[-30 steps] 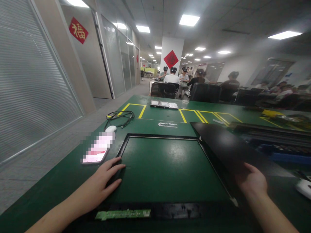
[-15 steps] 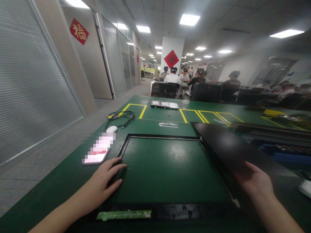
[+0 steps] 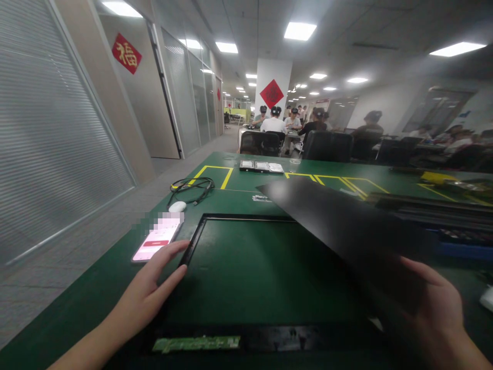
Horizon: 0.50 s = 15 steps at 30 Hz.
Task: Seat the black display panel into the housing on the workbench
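Note:
A black rectangular frame point(image 3: 246, 217) lies flat on the green table. A narrow green circuit board point(image 3: 196, 343) sits along its near side. My left hand point(image 3: 148, 288) is at the frame's left side, with its thumb and fingers closed on the edge. My right hand point(image 3: 435, 303) grips the right side of a thin, dark panel point(image 3: 346, 221), blurred by motion. The panel is raised and tilted over the frame's right part, hiding that side and the far right corner. Some fingers of my right hand are behind the panel.
Left of the frame are a phone point(image 3: 157, 241), a white mouse point(image 3: 177, 206) and a coiled black cable point(image 3: 192, 189). Several drives point(image 3: 262, 166) sit at the far side. Dark strips and a blue tray point(image 3: 466, 245) are on the right. People point(image 3: 274, 122) sit beyond the table.
My right hand has lifted the panel and swung it leftward over the frame's right part. My left hand has shifted slightly left, its fingers now at the frame's edge.

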### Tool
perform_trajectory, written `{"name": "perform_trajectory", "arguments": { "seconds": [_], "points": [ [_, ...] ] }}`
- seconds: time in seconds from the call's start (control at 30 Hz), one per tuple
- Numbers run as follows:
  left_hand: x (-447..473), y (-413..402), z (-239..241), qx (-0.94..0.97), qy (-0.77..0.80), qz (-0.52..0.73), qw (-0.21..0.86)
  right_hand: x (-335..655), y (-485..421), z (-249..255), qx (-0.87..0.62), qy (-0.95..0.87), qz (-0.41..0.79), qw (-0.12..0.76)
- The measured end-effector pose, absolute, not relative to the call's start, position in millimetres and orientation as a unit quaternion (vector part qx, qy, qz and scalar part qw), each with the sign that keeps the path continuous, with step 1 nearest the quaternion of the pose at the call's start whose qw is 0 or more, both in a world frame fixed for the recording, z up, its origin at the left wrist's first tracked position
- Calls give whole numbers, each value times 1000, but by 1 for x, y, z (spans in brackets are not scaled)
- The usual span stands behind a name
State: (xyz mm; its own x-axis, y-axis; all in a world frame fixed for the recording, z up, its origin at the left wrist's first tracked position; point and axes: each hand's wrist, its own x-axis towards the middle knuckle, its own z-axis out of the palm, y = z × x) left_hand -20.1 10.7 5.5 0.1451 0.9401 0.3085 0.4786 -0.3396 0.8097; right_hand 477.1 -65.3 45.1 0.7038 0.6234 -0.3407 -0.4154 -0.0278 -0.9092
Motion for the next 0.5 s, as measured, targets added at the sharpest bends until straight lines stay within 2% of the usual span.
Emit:
{"name": "perform_trajectory", "arguments": {
  "seconds": [0.03, 0.13, 0.23, 0.37, 0.43, 0.5],
  "points": [
    [-20, 10, 6, 672, 497, 441, 326, 475, -69, 47, -617, -34, 349, 704],
    [-16, 8, 9, 583, 444, 515, 444, 478, -77, 47, -613, -51, 340, 712],
    [-11, 7, 15, 529, 393, 567, 494, 484, -81, 46, -617, -41, 405, 674],
    [-9, 6, 23, 442, 375, 564, 589, 481, -83, 48, -597, -10, 457, 659],
    [-9, 5, 25, 409, 378, 558, 616, 483, -83, 43, -602, -35, 458, 653],
    [-8, 3, 27, 421, 376, 549, 617, 489, -83, 33, -622, -104, 410, 659]
  ]
}}
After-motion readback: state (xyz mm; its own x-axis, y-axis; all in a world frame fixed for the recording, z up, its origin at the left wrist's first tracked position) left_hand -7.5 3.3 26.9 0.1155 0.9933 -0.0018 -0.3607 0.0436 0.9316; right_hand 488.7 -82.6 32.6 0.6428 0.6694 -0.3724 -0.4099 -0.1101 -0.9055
